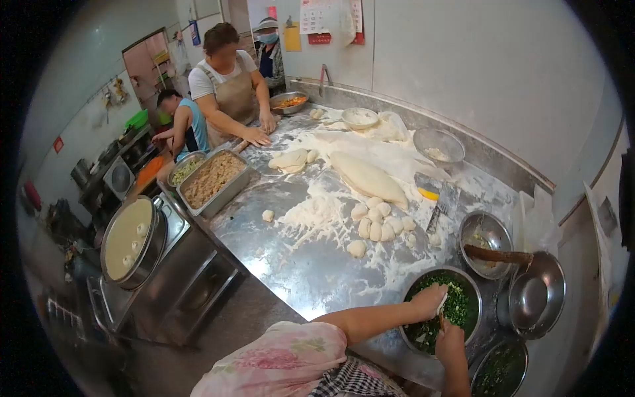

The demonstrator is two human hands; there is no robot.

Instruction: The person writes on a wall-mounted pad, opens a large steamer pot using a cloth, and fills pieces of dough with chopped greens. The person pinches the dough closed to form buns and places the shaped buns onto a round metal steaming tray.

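Note:
My left hand is over a steel bowl of chopped greens. Its fingers curl round a small white piece that looks like a dough wrapper. Close below it, my right hand is closed on a thin wooden stick or handle, whose tip points toward the white piece. The lower end of that tool is hidden by my fingers. Several small dough pieces lie on the floured steel table, beyond the bowl.
A long dough slab, a scraper and loose flour lie farther back. At right stand steel bowls, one with a wooden rolling pin across it. A co-worker rolls dough by a filling tray. A large pot stands left.

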